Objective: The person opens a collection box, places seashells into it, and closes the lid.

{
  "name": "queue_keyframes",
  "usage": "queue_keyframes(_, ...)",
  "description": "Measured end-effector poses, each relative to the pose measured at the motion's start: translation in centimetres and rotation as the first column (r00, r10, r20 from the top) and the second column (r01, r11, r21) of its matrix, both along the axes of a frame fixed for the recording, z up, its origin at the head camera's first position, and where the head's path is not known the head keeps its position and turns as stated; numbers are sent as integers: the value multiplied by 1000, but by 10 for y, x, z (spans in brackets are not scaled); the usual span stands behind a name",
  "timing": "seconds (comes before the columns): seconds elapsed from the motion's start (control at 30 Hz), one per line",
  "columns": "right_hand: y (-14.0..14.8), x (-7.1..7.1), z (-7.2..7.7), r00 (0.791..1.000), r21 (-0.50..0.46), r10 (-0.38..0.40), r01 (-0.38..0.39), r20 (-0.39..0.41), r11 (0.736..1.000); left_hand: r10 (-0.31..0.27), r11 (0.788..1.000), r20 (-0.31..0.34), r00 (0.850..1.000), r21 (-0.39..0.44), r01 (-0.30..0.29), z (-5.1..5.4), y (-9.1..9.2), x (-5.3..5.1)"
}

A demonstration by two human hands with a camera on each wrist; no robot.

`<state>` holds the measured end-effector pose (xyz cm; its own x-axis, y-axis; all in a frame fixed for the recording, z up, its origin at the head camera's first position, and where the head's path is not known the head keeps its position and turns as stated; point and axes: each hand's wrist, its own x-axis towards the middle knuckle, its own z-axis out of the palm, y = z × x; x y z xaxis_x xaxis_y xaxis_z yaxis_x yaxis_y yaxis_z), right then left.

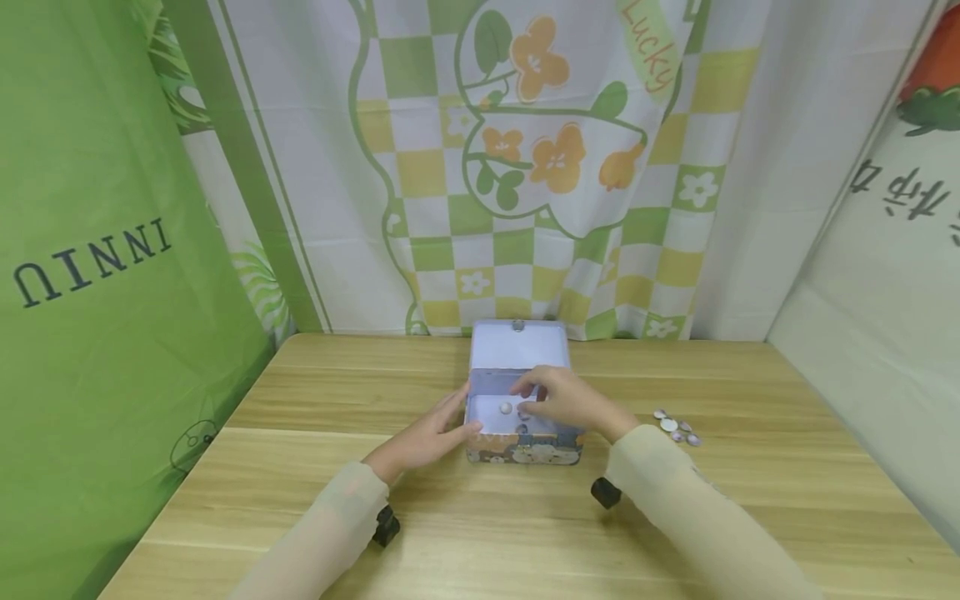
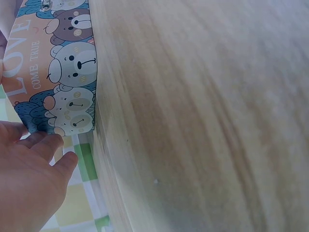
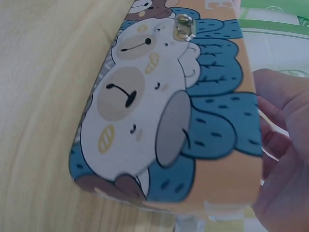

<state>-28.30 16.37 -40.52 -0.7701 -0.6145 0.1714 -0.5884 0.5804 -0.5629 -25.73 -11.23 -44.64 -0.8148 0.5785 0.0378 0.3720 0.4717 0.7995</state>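
Note:
An open tin box (image 1: 487, 448) with bears printed on its front stands at the middle of the table, its lid (image 1: 517, 346) tilted back. Inside lies a small, round, pale piece (image 1: 506, 408). My left hand (image 1: 427, 439) rests against the box's left side, fingers extended; in the left wrist view this hand (image 2: 31, 179) touches the corner of the printed box (image 2: 72, 63). Over the box's right part, my right hand (image 1: 566, 400) reaches in with bent fingers and thumb apart. The right wrist view has the hand (image 3: 285, 145) behind the box wall (image 3: 217, 174), its fingertips hidden.
Several small white and purple pieces (image 1: 668, 425) lie on the wooden table (image 1: 720, 517) to the right of the box. A patterned curtain (image 1: 427, 175) hangs behind the table, with a green cloth (image 1: 97, 350) at the left and a pale one (image 1: 862, 275) at the right.

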Motion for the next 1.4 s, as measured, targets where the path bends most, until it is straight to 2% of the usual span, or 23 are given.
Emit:
queue_keyframes(0.2, 12, 6, 7, 999, 9, -6, 6, -36, 1000, -4, 1000, -5, 1000, 1, 4, 1, 0, 1)
queue_keyframes(0.4, 32, 11, 12, 999, 5, -39, 39, -31, 999, 7, 1000, -2, 1000, -13, -7, 1, 0, 2)
queue_keyframes(0.57, 54, 11, 9, 998, -35, -66, 66, 2, 997, 13, 1000, 0, 1000, -25, -13, 1, 0, 2)
queue_keyframes(0.8, 86, 14, 5, 995, -70, -96, 96, 4, 993, 15, 1000, 6, 1000, -26, -15, 3, 0, 3)
queue_keyframes(0.93, 105, 19, 6, 990, -52, -141, 142, 21, 989, 5, 999, 7, 1000, -36, -5, 3, 0, 2)
queue_keyframes(1.1, 129, 22, 5, 979, 0, -204, 204, -5, 979, 5, 999, 9, 1000, -38, -5, 0, -1, 0)
queue_keyframes(1.4, 166, 30, -12, 972, 68, -235, 234, 19, 970, 16, 999, 6, 1000, -40, -16, -1, -2, 0)
